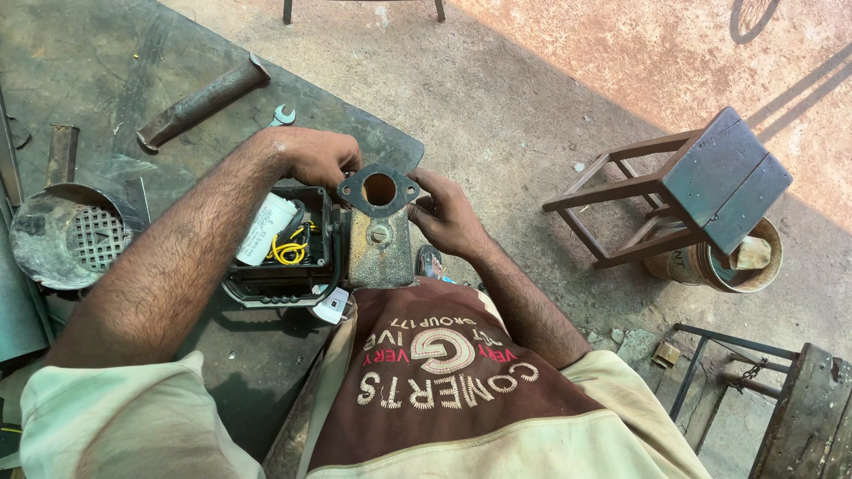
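Dark, scuffed metal table point(106, 62), flat and grimy. On it a black open-topped motor housing point(284, 266), white cylindrical capacitor and yellow wires inside. Rusty pitted pump body point(380, 253) at the table edge. Fitting step judged: left hand point(319, 155) and right hand point(448, 213) pinch a dark oval gasket point(379, 189) flat atop it; next needs hole alignment.

Dark grey gasket point(379, 189), rusty speckled housing point(380, 248), white capacitor point(265, 229), yellow wires point(290, 251), brown stool point(683, 191) with perhaps bluish-grey seat.
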